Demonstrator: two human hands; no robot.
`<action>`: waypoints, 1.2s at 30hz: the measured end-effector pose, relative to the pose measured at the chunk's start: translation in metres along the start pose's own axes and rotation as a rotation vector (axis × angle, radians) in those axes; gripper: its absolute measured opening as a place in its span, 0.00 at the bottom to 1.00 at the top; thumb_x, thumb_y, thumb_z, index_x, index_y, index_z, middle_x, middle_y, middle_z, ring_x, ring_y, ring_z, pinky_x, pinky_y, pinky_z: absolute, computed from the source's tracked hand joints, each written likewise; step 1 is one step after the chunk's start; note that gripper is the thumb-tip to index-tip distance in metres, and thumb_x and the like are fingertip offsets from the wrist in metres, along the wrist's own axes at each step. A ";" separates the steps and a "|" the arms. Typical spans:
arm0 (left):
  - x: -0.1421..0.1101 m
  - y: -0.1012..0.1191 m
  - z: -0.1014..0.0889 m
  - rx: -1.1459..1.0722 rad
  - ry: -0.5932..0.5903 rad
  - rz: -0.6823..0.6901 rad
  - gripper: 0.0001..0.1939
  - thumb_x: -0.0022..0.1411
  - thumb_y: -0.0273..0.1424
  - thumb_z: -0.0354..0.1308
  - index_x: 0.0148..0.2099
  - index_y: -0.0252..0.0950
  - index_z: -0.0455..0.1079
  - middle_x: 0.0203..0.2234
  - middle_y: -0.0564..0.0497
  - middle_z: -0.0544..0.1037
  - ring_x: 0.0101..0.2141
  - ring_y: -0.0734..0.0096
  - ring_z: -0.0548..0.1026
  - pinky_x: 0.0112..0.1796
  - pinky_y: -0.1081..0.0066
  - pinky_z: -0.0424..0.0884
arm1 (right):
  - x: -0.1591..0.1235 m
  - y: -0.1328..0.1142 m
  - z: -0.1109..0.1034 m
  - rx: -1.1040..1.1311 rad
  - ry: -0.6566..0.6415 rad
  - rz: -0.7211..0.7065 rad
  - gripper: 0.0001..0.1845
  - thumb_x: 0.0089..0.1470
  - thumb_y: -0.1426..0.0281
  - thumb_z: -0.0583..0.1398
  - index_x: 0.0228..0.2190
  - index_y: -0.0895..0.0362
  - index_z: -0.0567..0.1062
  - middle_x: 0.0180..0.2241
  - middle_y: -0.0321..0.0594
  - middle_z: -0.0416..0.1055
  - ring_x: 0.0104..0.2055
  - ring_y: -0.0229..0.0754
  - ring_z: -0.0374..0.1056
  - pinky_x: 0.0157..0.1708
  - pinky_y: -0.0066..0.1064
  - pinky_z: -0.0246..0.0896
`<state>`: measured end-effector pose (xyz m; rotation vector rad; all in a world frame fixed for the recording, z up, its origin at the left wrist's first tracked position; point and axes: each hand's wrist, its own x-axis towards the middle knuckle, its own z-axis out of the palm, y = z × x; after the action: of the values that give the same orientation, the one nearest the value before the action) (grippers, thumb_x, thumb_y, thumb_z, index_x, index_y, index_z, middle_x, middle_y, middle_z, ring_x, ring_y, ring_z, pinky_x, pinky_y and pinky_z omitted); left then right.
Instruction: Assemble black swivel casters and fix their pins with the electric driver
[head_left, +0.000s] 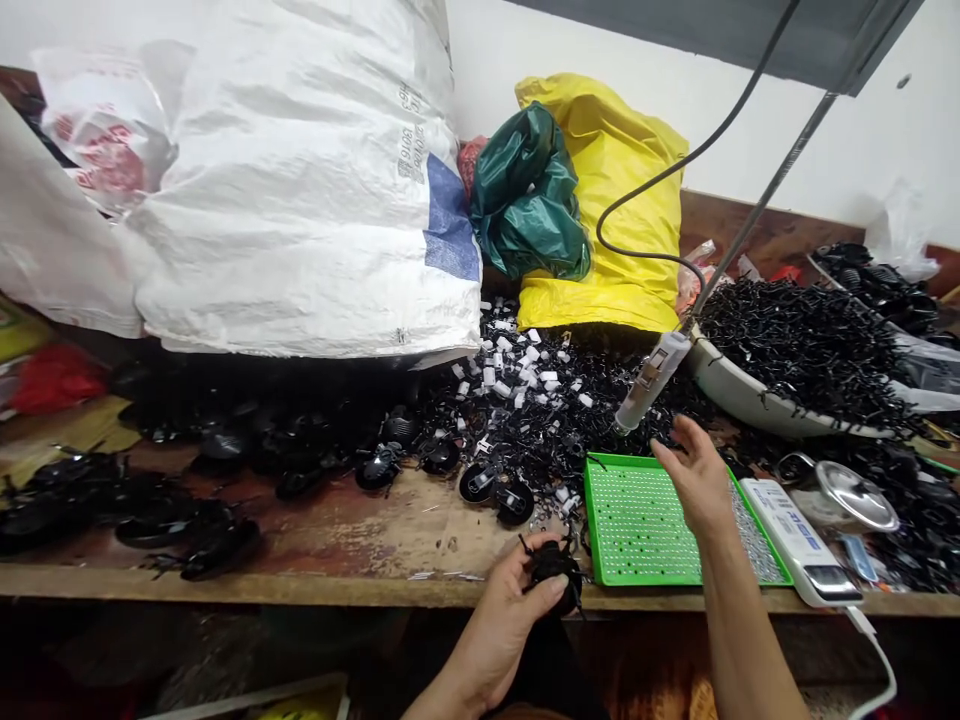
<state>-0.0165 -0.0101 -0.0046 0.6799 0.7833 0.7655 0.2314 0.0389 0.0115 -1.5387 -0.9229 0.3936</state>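
A black plastic part (553,568) is clasped in the left grip (499,630), the fingers closed around it, low at the centre of the frame, just over the front edge of the wooden desk (390,530). The right grip (697,475) is held open with the fingers spread, above the far corner of a green perforated tray (637,525). A white cylindrical device (652,380) is hung just beyond that hand. Loose black parts and small white pieces (517,370) are heaped at centre. A white basin (750,390) piled with black pieces is placed at right, and a white woven sack (300,180) is propped at upper left.
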 end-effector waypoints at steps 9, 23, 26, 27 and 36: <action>-0.001 0.007 0.008 0.020 0.064 -0.034 0.13 0.45 0.26 0.61 0.37 0.36 0.69 0.28 0.53 0.72 0.28 0.74 0.67 0.29 0.75 0.65 | 0.037 -0.034 0.049 0.199 -0.174 -0.168 0.21 0.36 0.67 0.63 0.36 0.57 0.68 0.33 0.38 0.70 0.34 0.39 0.66 0.38 0.33 0.60; 0.003 -0.012 0.015 -0.136 0.032 -0.131 0.13 0.44 0.23 0.57 0.36 0.35 0.64 0.24 0.54 0.70 0.25 0.71 0.69 0.26 0.70 0.67 | -0.051 -0.048 0.002 0.356 -0.440 -0.052 0.20 0.41 0.72 0.62 0.40 0.53 0.67 0.39 0.41 0.68 0.29 0.39 0.67 0.29 0.35 0.65; 0.004 -0.012 0.018 -0.136 0.045 -0.139 0.13 0.44 0.24 0.58 0.35 0.35 0.64 0.22 0.54 0.70 0.24 0.71 0.69 0.24 0.70 0.67 | -0.060 -0.045 0.000 0.397 -0.388 -0.040 0.24 0.42 0.73 0.62 0.43 0.51 0.63 0.34 0.38 0.69 0.24 0.35 0.63 0.23 0.31 0.62; 0.004 -0.012 0.019 -0.138 0.045 -0.142 0.13 0.44 0.23 0.58 0.35 0.35 0.64 0.22 0.54 0.69 0.23 0.72 0.69 0.23 0.70 0.67 | -0.061 -0.044 0.000 0.416 -0.371 -0.044 0.26 0.42 0.73 0.62 0.44 0.50 0.62 0.35 0.37 0.69 0.24 0.35 0.62 0.22 0.30 0.62; 0.007 -0.013 0.020 -0.184 0.014 -0.122 0.14 0.44 0.23 0.57 0.36 0.36 0.63 0.22 0.54 0.69 0.24 0.69 0.70 0.24 0.69 0.67 | -0.056 -0.041 0.006 0.384 -0.337 -0.117 0.24 0.40 0.71 0.63 0.42 0.52 0.64 0.33 0.38 0.69 0.27 0.38 0.65 0.27 0.34 0.64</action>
<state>0.0071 -0.0167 -0.0068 0.4583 0.7498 0.7215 0.1789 -0.0003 0.0345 -1.0794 -1.1175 0.7166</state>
